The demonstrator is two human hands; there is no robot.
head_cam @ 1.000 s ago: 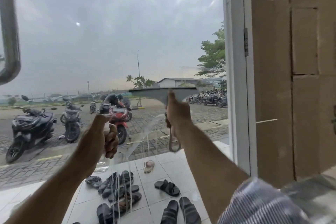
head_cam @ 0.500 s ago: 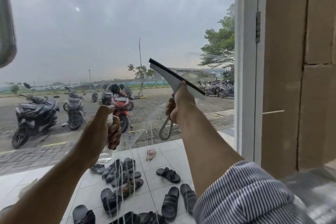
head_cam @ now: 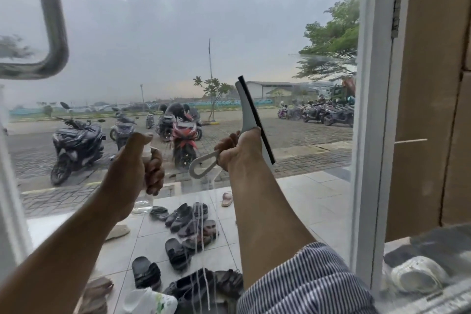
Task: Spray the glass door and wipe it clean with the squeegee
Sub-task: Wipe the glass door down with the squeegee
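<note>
Your right hand (head_cam: 238, 151) is closed tight around the squeegee (head_cam: 251, 120), gripping where the pale handle meets the blade head. Blade stands nearly upright, top leaning slightly left, black rubber edge on the right side facing the white door frame (head_cam: 373, 135). Looped end of the handle pokes out left of your fist, pointing down and left. Whether the rubber edge touches the glass door (head_cam: 165, 33) cannot be told from this angle.

Your left hand (head_cam: 135, 173) is wrapped around the spray bottle (head_cam: 144, 202), held up in front of the glass, a little lower than the right hand and to its left. Thumb sits raised over the white nozzle top; fingers (head_cam: 155, 173) curl round the body. Clear base of the bottle shows below your fist. The two hands are apart, the handle loop between them.

Thin runs of liquid streak down the pane below both hands, passing in front of the sandals (head_cam: 190, 222) lying on the tiled porch outside. A wet, smeared patch shows on the glass at the right, near the tree (head_cam: 334, 33). A metal pull handle (head_cam: 52, 33) curves across the upper left of the door. Parked motorbikes (head_cam: 76, 143) stand beyond the porch. Your striped sleeve (head_cam: 305, 285) fills the lower right.
</note>
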